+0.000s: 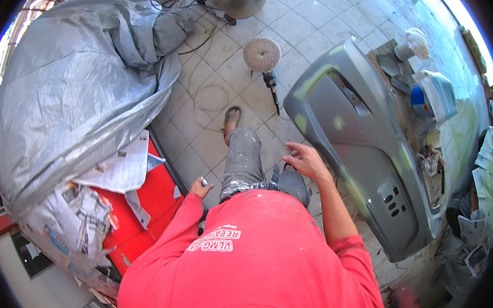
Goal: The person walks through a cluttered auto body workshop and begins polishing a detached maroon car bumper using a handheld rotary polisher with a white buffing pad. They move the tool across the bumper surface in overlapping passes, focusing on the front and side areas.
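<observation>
A small whitish object (203, 182) shows in the left hand (201, 188); a moulded grey panel (362, 147), patched yellow-green, lies right of the right hand (308, 161)

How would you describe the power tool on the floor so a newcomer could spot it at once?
Find the large grey moulded panel on the right. Just left of its upper-left corner, on the pale tiled floor, lies a power tool with a slim dark body. Its round, fuzzy, off-white pad sets it apart from the smooth panel.

Red shirt (260, 259), white print (216, 246), paint-spattered grey trousers (243, 156)
</observation>
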The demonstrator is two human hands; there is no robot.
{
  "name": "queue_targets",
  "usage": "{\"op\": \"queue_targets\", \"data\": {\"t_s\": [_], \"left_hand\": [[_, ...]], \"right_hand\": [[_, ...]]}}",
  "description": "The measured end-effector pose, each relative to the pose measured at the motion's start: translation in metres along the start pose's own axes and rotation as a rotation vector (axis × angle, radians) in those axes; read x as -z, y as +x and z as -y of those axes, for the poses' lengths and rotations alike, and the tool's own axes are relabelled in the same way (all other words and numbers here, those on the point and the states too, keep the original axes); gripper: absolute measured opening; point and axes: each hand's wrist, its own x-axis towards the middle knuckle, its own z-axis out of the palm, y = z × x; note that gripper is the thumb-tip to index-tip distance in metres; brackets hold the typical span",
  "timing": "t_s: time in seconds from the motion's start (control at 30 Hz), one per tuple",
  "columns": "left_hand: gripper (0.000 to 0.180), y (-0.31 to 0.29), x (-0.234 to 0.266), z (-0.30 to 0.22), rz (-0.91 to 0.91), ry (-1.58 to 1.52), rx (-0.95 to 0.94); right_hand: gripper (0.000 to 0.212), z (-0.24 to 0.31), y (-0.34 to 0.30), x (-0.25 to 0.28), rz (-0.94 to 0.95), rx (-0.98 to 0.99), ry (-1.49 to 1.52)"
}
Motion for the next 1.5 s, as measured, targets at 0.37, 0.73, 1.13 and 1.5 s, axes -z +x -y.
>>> {"op": "queue_targets", "data": {"t_s": [0.37, 0.73, 1.13, 1.5], "left_hand": [[0.083, 0.494, 0.139, -0.284, -0.009, 0.010, -0.545], [0.082, 0.786, 0.094, -0.460, -0.066, -0.113, -0.640], [0.065, 0.543, 0.097, -0.323, 0.358, -0.784, -0.149], [0.058, 0.526, 0.086, -0.266, 0.161, -0.946, 0.014]], "right_hand": [[0.057, -0.034, -0.117, -0.143, -0.400, -1.254, 0.635], [0.071, -0.065, 0.274, -0.193, -0.129, -0.776, 0.341], [0.098, -0.327, 0.723, -0.137, -0.376, -0.476, -0.124], [0.059, -0.214, 0.605, -0.179, -0.212, -0.781, 0.617]]}}
